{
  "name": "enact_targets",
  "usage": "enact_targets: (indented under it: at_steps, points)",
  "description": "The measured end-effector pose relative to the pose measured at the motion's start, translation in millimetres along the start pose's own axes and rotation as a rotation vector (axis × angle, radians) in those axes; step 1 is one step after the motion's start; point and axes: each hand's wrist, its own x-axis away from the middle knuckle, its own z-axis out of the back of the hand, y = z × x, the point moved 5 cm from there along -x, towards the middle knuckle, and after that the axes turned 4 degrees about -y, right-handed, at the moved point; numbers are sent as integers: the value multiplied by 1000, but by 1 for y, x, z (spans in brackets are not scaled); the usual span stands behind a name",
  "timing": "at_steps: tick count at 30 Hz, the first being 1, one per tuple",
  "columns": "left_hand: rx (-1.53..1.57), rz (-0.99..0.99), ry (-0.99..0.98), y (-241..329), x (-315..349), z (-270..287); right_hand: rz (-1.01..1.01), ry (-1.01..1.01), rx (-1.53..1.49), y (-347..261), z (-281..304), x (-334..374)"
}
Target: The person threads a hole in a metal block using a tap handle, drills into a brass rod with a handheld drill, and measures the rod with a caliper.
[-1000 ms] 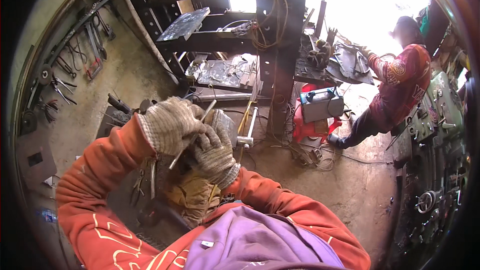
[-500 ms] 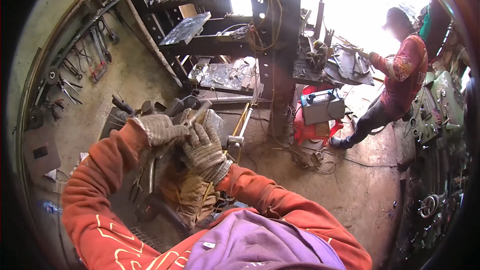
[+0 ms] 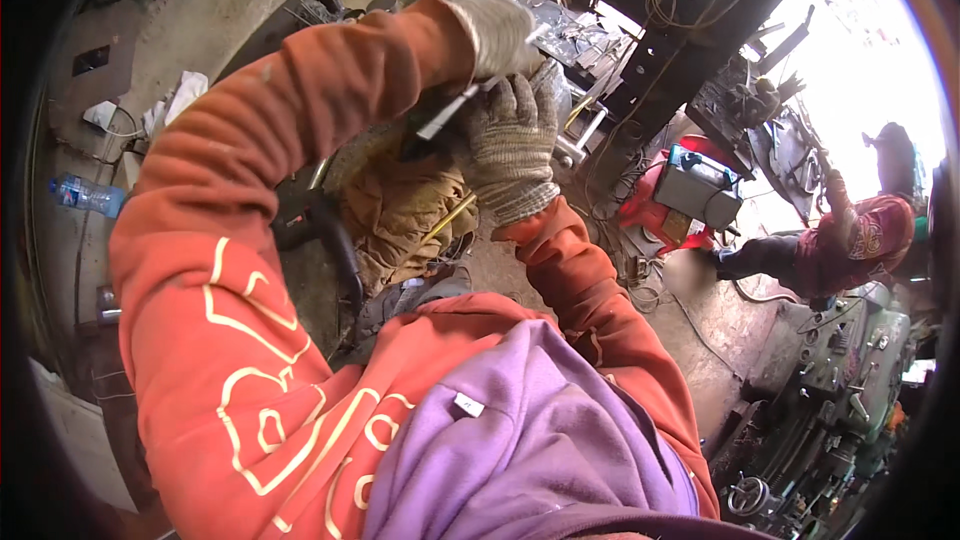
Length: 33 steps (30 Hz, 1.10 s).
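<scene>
Both my hands wear knitted work gloves and meet at a worktop. My left hand (image 3: 492, 37), blurred by motion, is closed, its fingers largely hidden. Pale lengths of a metal bar (image 3: 447, 115) show below it and beside its far side; its exact kind is unclear. Just nearer, my right hand (image 3: 512, 145) lies palm down with fingers stretched, their tips beside the bar. What lies under that palm is hidden. A metal clamp-like fitting with a rod handle (image 3: 588, 138) stands right of my right hand. Brown crumpled cloth (image 3: 385, 215) hangs below, with a yellow rod (image 3: 448, 218) across it.
A grey box-shaped machine (image 3: 697, 185) sits on a red stool (image 3: 645, 190) to the right. Beyond it a person in a red top (image 3: 865, 240) stands at a metal-strewn bench. A green lathe-like machine (image 3: 850, 365) is at lower right. A plastic bottle (image 3: 88, 195) lies left.
The view has swung down and turned, so the shelving and co-worker shift toward the upper right. My hands stay together; my left forearm now reaches across higher in the picture.
</scene>
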Motion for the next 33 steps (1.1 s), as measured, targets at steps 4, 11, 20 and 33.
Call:
enact_targets:
  at_steps: [4, 11, 20, 33]
  points:
    - [70, -221, 492, -52, -6, -8, 55, 80, 68, -5, 1, 8]
    - [-101, -196, 60, -64, 77, -40, 69, 84, 31, -11, 26, -3]
    - [106, -819, 352, -32, 56, -14, -36, -25, 10, -19, 17, -6]
    - [319, -880, 362, -33, 7, -24, -14, 68, -132, -15, 41, -24]
